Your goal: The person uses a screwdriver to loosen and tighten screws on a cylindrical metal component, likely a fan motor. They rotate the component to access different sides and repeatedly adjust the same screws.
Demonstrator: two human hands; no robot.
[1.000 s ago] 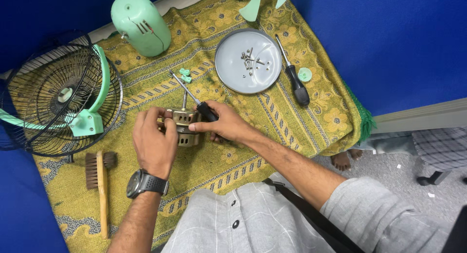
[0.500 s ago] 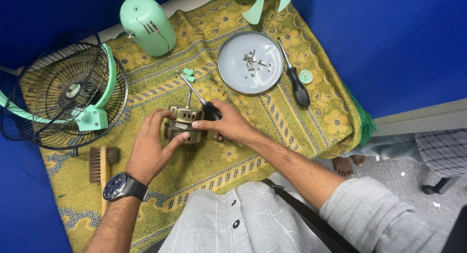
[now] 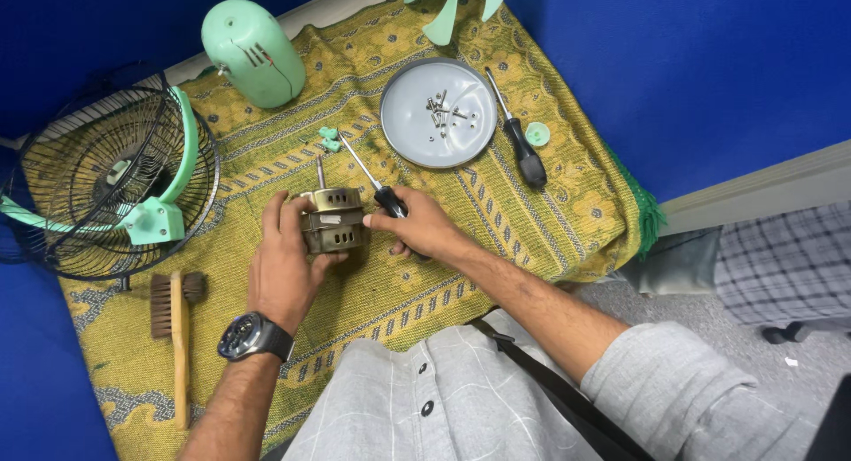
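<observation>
A brass-coloured fan motor (image 3: 332, 222) with an upright shaft stands on the yellow patterned cloth (image 3: 532, 204). My left hand (image 3: 284, 266), with a dark wristwatch, grips the motor from its left side. My right hand (image 3: 417, 226) is closed around the black handle of a screwdriver (image 3: 368, 175), whose shaft points up and left past the motor. The fingertips of that hand also touch the motor's right side.
A grey round plate (image 3: 408, 133) holds several screws. Beside it lie a second black-handled screwdriver (image 3: 519, 142) and a small green cap (image 3: 537, 134). A green motor cover (image 3: 253, 53) stands at the back, a wire fan guard (image 3: 97, 186) at left, a brush (image 3: 173, 328) below it.
My left hand has shifted its hold to the motor's left side. The right hand with the screwdriver stays beside the motor. The view has moved slightly.
</observation>
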